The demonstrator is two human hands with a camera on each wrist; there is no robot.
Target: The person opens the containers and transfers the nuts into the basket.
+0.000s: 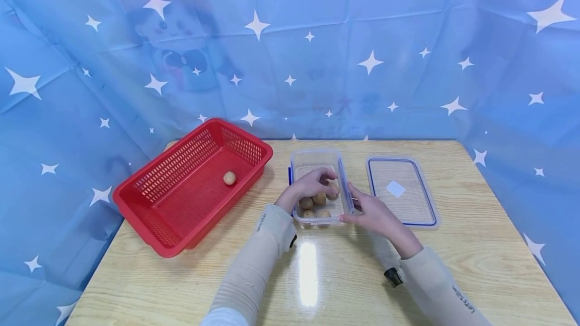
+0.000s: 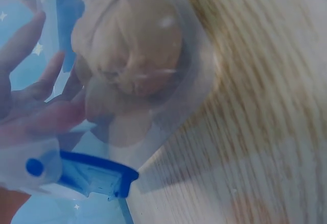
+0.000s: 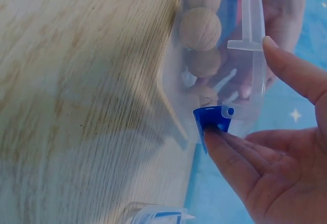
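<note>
My left hand (image 1: pixel 312 183) reaches into a clear plastic food container (image 1: pixel 314 220), with several walnuts (image 1: pixel 319 198) on its floor. In the left wrist view, through the clear wall, the fingers (image 2: pixel 42 81) look spread. One walnut (image 1: pixel 334 190) lies close by that hand's fingertips; the hand partly hides it. My right hand (image 1: pixel 373 212) holds the container's right side, thumb on the rim near the front corner. Its fingers touch a blue latch (image 3: pixel 212 117) in the right wrist view. Another blue latch (image 2: pixel 94 175) hangs folded out in the left wrist view.
A red plastic basket (image 1: pixel 181 233) stands at the left, with a single walnut (image 1: pixel 229 178) in it. Right of the container lies its clear lid (image 1: pixel 403 205) with a blue seal and a whitish label (image 1: pixel 396 188). A blue star-patterned curtain (image 1: pixel 290 49) surrounds the wooden table (image 1: pixel 353 286).
</note>
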